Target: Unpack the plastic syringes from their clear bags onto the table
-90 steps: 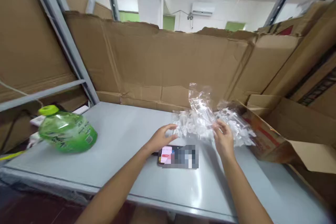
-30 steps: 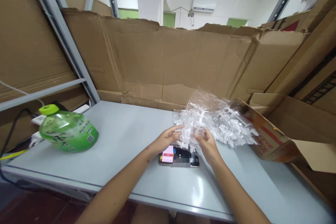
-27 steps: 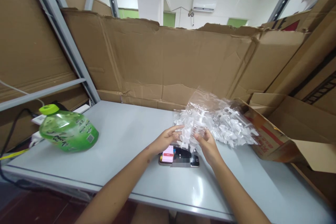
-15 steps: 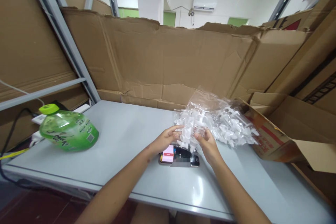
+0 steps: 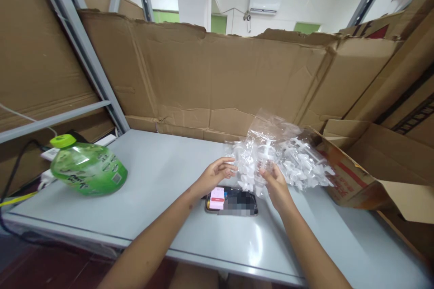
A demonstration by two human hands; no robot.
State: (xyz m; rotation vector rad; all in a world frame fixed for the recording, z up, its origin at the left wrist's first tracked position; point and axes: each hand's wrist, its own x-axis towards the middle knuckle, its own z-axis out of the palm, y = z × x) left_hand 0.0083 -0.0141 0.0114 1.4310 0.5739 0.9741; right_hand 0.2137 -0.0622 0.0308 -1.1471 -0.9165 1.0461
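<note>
A clear plastic bag [image 5: 271, 146] full of small white plastic parts rests on the grey table [image 5: 162, 198], right of centre. My right hand [image 5: 276, 185] grips the bag's near lower part and lifts it slightly. My left hand [image 5: 217, 175] hovers just left of the bag, fingers apart, fingertips at its edge. A phone [image 5: 230, 201] with a lit screen lies flat on the table under both hands.
A green bottle [image 5: 86, 167] with a lime cap lies tilted at the table's left end, near cables and a power strip [image 5: 47, 153]. An open cardboard box [image 5: 356, 176] sits on the right. Cardboard sheets [image 5: 210, 76] wall the back and sides, with a metal rack post [image 5: 88, 58] on the left.
My right hand has raised the bag's near part a little and moved rightward. My left hand has loosened from the bag and spread its fingers. The phone shows more.
</note>
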